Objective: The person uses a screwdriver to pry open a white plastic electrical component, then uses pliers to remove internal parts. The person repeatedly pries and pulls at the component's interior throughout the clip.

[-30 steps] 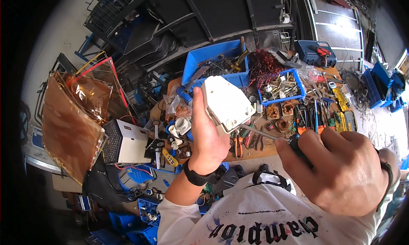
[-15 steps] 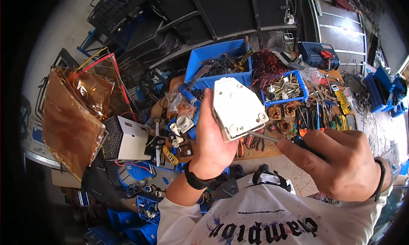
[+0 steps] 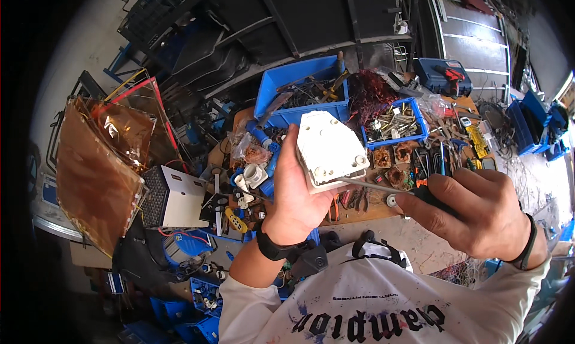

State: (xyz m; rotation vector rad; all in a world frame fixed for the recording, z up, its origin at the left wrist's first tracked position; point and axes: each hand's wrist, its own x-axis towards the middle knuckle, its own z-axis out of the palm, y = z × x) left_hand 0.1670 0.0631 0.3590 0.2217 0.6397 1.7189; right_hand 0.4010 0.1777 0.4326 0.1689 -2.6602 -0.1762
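A white plastic housing (image 3: 330,146) with several small round holes and bosses is held up over the bench by my left hand (image 3: 292,197), its thumb along the left side. My right hand (image 3: 464,215) is closed round the dark handle of a screwdriver (image 3: 374,185). The metal shaft reaches left to the housing's lower edge; I cannot make out whether its tip is in a gap or on the surface. Below and behind the housing lie several pliers and other hand tools on the wooden bench (image 3: 371,214).
A blue bin of tools (image 3: 269,83), a blue tray of bolts (image 3: 417,121), a drill case (image 3: 434,74) and PVC fittings (image 3: 254,176) crowd the bench. At the left stand brown sheet panels (image 3: 93,170) and a patterned box (image 3: 179,197); more blue bins (image 3: 521,122) are at the right.
The housing has turned slightly since a second ago. My right hand has risen a little, with the screwdriver shaft still at the housing's lower edge.
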